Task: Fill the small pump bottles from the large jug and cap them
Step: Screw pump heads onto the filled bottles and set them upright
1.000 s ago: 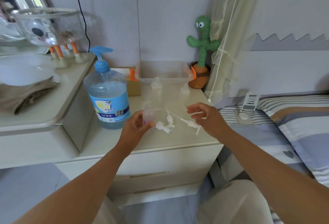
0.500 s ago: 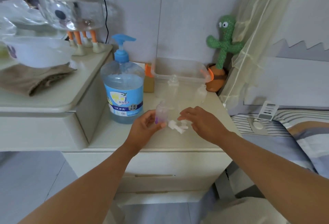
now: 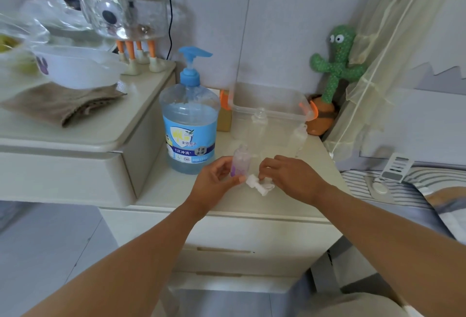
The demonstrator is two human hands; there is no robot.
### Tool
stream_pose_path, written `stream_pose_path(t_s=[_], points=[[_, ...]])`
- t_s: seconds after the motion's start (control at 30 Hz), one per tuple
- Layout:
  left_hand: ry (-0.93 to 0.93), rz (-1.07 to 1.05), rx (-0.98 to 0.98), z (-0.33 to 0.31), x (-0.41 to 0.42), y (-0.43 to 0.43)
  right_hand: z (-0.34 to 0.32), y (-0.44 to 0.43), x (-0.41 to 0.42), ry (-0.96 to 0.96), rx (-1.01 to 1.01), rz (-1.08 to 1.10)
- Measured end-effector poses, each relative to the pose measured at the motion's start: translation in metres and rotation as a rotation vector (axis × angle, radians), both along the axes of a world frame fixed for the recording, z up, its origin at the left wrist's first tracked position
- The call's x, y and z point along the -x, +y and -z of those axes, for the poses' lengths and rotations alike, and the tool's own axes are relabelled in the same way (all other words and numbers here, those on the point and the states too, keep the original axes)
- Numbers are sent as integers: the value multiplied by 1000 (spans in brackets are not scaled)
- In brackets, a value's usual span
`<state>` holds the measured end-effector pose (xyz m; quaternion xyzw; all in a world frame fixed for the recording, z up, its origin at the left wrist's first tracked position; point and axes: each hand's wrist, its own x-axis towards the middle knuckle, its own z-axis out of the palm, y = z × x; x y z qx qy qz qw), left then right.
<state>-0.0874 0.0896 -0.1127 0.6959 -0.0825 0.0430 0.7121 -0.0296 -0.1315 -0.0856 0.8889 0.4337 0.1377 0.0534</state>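
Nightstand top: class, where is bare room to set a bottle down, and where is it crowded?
Free: the nightstand strip before the jug, left of the left hand gripping a small bottle, and the front edge below both hands. Crowded: around the pump caps under the right hand, and behind, empty bottles before the clear box.

Bare forearms (image 3: pixel 151 253), pale beige trousers (image 3: pixel 353 306).

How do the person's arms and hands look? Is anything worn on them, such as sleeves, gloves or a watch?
Both arms are bare as far as the frame shows; no sleeves are visible. The left hand and the right hand wear no gloves, and I see no watch, bracelet or ring.
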Motion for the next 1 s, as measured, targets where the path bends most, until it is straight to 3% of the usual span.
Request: stream_pose_path(t_s=[0.37,0.57,0.8,1.0], points=[[-4,-3,-17,1,0,0,-12,-12,-4,-94,-25,-46],[0,2,-15,0,1,1,-27,-2,13,189,-506,23],[4,-5,-17,-1,1,0,-74,22,34,320,-1053,168],[12,-9,-24,-1,1,0,-99,39,38,454,-1330,182]])
